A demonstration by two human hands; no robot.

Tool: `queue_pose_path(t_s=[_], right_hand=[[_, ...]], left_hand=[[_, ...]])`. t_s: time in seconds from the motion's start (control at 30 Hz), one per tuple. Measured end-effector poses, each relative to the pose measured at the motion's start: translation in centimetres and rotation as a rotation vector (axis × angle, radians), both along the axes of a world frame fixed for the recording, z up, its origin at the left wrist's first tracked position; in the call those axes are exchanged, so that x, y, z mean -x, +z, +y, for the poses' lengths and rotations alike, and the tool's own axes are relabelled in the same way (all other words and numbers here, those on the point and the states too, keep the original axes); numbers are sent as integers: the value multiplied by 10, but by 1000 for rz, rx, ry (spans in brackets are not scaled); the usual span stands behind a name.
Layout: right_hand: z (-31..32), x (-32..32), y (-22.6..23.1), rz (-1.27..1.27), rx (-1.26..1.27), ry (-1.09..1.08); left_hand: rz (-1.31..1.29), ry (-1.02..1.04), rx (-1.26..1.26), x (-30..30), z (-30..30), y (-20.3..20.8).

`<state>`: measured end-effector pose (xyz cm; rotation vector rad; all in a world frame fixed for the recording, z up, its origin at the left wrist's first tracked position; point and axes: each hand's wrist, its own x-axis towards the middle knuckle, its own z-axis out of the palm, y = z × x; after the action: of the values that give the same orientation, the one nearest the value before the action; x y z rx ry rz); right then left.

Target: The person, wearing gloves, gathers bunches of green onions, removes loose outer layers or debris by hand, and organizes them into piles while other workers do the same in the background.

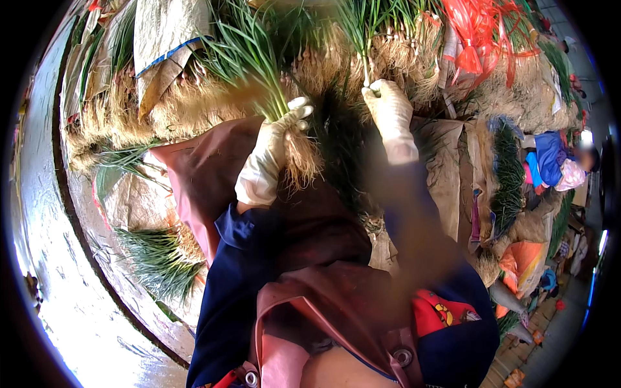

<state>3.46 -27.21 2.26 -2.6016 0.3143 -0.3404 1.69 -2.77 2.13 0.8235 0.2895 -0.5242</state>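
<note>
My left hand (pixel 266 150), in a pale glove, is closed round a bunch of spring onions (pixel 277 100). Their green leaves point up and away, and their stringy roots (pixel 303 158) hang below the fist. Further right, my gloved right hand (pixel 392 115) pinches the lower end of a slim spring onion (pixel 365 68) between thumb and fingers. That stalk stands upright in front of a long heap of spring onions (pixel 394 55) with tan roots facing me. Whether the right fingers hold more than one stalk is hard to tell.
A brown-red apron (pixel 200 161) covers my lap. Loose spring onions (pixel 158 262) lie to the left on sacking. Red plastic strips (pixel 475 45) rest on the heap at far right. A wet pale floor (pixel 39 213) runs along the left; another person (pixel 553 161) is at the right.
</note>
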Motion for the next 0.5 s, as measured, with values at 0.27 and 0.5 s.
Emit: queue_pose_path(t_s=[0.27, 0.5], right_hand=[[69, 53, 35, -79, -166, 494], [25, 19, 14, -165, -906, 56]], left_hand=[[-16, -111, -45, 4, -22, 1], [47, -110, -140, 5, -19, 1]])
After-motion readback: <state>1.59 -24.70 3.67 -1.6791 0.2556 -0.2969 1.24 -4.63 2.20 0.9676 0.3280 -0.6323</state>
